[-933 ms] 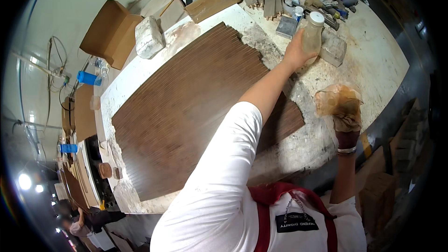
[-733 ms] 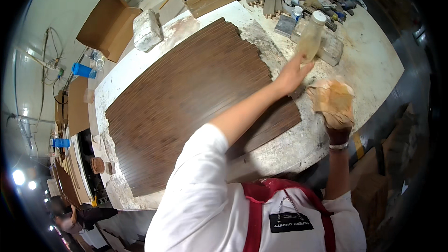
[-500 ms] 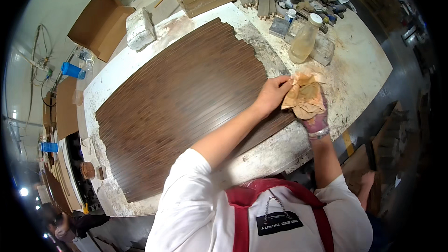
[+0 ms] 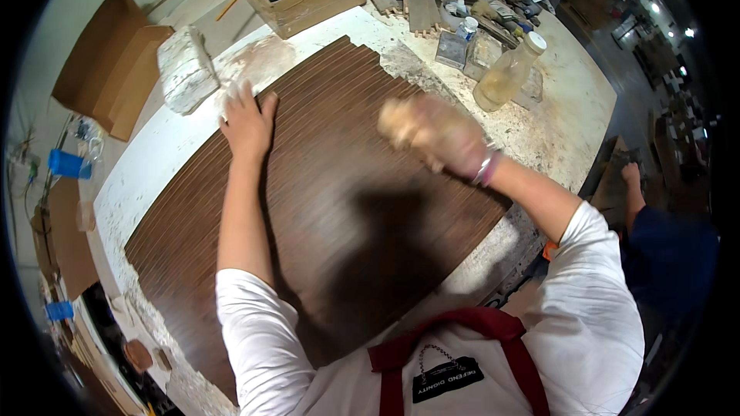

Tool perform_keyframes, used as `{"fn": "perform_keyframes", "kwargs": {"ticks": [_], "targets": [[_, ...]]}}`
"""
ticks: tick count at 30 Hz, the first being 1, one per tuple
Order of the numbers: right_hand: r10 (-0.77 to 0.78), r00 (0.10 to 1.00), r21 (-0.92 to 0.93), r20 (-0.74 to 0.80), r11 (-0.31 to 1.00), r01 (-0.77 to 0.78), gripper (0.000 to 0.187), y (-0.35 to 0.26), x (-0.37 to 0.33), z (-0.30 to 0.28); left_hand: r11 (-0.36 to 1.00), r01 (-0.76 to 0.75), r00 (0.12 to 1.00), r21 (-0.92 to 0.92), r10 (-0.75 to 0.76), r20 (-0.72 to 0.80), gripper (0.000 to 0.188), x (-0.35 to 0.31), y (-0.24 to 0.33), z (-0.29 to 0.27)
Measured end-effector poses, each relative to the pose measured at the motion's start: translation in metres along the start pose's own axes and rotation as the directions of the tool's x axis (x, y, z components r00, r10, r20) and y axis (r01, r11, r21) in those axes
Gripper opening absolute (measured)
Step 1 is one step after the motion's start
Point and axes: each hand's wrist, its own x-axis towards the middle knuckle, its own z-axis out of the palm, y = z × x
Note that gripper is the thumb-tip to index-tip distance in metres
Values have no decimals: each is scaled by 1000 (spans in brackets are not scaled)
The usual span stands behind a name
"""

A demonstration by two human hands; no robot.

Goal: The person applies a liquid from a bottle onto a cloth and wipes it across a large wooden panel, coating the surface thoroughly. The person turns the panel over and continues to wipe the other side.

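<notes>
A wide panel of dark brown wood strips (image 4: 324, 162) lies on the table, its ends uneven. My left hand (image 4: 248, 122) is spread with fingers apart at the panel's far left edge, fingertips reaching toward the white tabletop. My right hand (image 4: 455, 142), blurred by motion and wearing a bracelet, is closed around a crumpled tan cloth (image 4: 405, 122). The cloth is over the far right part of the panel; whether it touches the wood is hard to tell. My shadow falls across the middle of the panel.
A capped bottle of yellowish liquid (image 4: 510, 73) stands right of the panel, near grey blocks (image 4: 452, 49). At the back are a cardboard box of odds and ends (image 4: 320, 4) and a white wrapped block (image 4: 186, 69). Another person's arm (image 4: 634, 192) shows at right.
My left hand has let go of the cloth and crossed to the panel's far left edge. My right hand has carried the cloth leftward over the panel. The view has shifted.
</notes>
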Motion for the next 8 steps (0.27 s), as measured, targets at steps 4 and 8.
{"fn": "perform_keyframes", "kwargs": {"ticks": [4,8], "targets": [[107,970,-367,-220,912,-184,20,67,51,38,999,38,944,-24,-29,327,65,9,37,-19],[411,908,-263,88,888,-377,27,50,98,12,998,58,942,-15,-50,333,66,11,26,-11]]}}
